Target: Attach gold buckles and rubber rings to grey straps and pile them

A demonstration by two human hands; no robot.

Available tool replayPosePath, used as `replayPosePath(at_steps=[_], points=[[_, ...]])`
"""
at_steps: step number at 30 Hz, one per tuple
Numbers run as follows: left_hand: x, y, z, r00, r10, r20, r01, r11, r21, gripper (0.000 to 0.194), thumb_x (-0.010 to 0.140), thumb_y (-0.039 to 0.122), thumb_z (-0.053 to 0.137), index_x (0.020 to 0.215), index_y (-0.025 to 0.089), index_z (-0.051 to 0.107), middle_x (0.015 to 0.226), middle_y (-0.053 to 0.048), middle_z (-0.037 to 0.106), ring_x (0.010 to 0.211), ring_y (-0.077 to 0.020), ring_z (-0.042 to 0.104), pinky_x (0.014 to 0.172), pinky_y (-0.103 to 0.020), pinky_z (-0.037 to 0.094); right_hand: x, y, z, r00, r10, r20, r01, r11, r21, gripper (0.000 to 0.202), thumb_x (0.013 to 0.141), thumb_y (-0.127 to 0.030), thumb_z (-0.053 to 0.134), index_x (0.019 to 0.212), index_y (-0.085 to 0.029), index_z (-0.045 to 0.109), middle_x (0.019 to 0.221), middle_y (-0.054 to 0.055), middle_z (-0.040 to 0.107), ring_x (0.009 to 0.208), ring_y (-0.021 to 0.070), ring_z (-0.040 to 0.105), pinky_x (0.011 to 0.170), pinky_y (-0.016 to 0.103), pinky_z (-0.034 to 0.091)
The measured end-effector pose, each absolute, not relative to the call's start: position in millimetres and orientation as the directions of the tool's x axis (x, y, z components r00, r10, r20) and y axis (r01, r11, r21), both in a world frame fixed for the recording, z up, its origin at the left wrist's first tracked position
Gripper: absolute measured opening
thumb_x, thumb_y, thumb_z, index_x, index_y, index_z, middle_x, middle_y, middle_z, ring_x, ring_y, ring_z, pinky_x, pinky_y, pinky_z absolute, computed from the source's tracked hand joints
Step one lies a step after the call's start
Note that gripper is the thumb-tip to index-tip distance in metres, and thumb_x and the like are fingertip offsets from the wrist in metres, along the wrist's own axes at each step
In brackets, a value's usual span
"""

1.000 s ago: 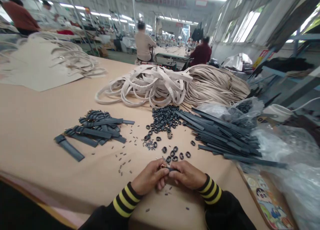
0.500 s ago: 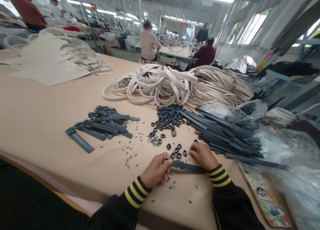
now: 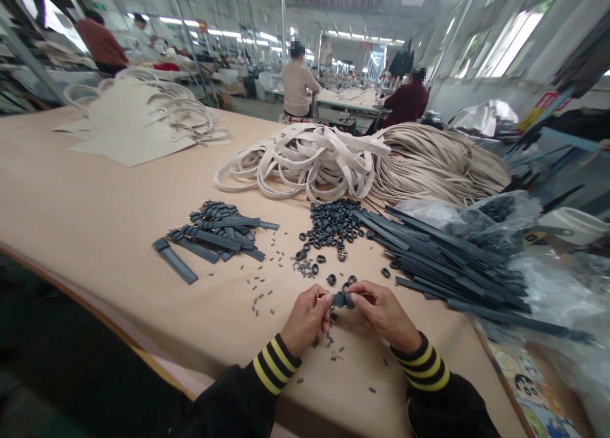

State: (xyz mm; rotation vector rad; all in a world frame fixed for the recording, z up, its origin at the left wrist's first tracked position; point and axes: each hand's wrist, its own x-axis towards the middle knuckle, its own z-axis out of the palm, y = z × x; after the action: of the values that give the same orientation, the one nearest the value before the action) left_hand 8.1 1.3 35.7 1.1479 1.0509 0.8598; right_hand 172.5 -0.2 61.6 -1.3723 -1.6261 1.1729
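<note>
Between both hands is a dark blue-grey strap (image 3: 339, 300), with a small gold buckle at its left end. My left hand (image 3: 304, 320) pinches the strap at the buckle between thumb and fingers. At the strap's right part, my right hand (image 3: 388, 314) is closed, thumb against fingertips; part of the strap is hidden behind it. Several dark strap loops (image 3: 332, 279) lie just beyond the hands, below a larger heap of loops (image 3: 333, 222). Finished-looking buckled straps (image 3: 223, 231) are piled to the left, and long plain strips (image 3: 443, 253) to the right.
Coiled pale straps (image 3: 305, 161) and a beige cord bundle (image 3: 433, 161) stand at the back. Pale bag panels (image 3: 128, 120) lie far left. Small dark bits are scattered over the table (image 3: 119, 190). Plastic bags (image 3: 553, 279) and a cartoon-printed tray (image 3: 528, 387) are at right.
My right hand has moved left from beside the loose loops onto the strap, close to my left hand. The whole view has shifted slightly, so the table's contents appear further right.
</note>
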Motion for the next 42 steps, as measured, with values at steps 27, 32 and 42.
replayPosePath(at_steps=[27,32,42], points=[[13.9,-3.6,29.4,0.138,0.983,-0.119,-0.024,0.123,0.992,0.029,0.08,0.044,0.042,0.07,0.018,0.039,0.039,0.007,0.047,0.026,-0.0047,0.035,0.029,-0.014,0.025,158.6,-4.1,55.0,-0.146,0.987,-0.067,0.184,-0.039,-0.982,0.033,0.077,-0.042,0.054,0.088,-0.012,0.064,0.068,0.004,0.065,0.062,0.0166,0.061,0.061,0.029,0.051],[14.0,-4.1,31.1,0.158,0.979,-0.125,-0.012,0.129,0.992,0.026,0.08,0.041,0.043,0.069,0.018,0.039,0.039,0.008,0.047,0.027,-0.0046,0.036,0.03,-0.014,0.026,158.6,-3.9,50.8,-0.163,0.982,-0.097,0.169,-0.069,-0.983,0.03,0.073,-0.04,0.06,0.085,-0.012,0.064,0.067,0.004,0.065,0.061,0.0163,0.06,0.059,0.028,0.05],[15.6,-7.5,23.8,0.189,0.974,-0.123,0.04,0.118,0.992,0.033,0.084,0.045,0.034,0.067,0.017,0.042,0.046,0.006,0.046,0.032,-0.0048,0.04,0.032,-0.014,0.03,148.3,-8.8,50.5,-0.178,0.982,-0.07,0.106,-0.052,-0.993,0.025,0.072,-0.035,0.06,0.085,-0.013,0.061,0.075,0.005,0.064,0.067,0.0167,0.059,0.064,0.029,0.049]])
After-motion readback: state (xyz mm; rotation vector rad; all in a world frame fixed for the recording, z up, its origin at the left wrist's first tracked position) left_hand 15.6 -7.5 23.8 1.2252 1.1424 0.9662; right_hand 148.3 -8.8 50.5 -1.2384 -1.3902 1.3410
